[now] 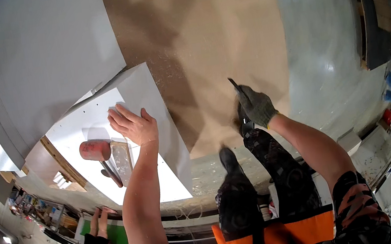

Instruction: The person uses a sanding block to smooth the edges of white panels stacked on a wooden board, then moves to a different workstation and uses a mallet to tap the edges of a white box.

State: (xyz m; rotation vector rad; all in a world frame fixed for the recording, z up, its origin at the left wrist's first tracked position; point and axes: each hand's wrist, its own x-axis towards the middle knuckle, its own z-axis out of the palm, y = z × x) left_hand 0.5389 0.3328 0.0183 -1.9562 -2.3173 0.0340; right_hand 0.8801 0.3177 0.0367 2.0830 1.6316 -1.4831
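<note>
Mallet (95, 150): reddish head with dark marks on its side that may be writing, too small for you to read; it lies on the white box, its dark handle toward you
White box (73, 131): at your left, beside the large grey panels (48, 48); its upper face is bright and smooth, with a few small dark dots near the far edge, and its right side face looks greyer in shade
Left hand (135, 126): bare and flat on the box, your fingers spread, gripping nothing
Worn bar (122, 160): pale and scuffed, lying on the box between the mallet handle and your left forearm
Right hand (257, 105): in a grey-green glove, your fingers closed around a slim dark tool (234, 84) whose tip points up and left; you cannot tell its exact kind here
Brown sheet (232, 30): spread on the floor, below your right hand and right of the box
</note>
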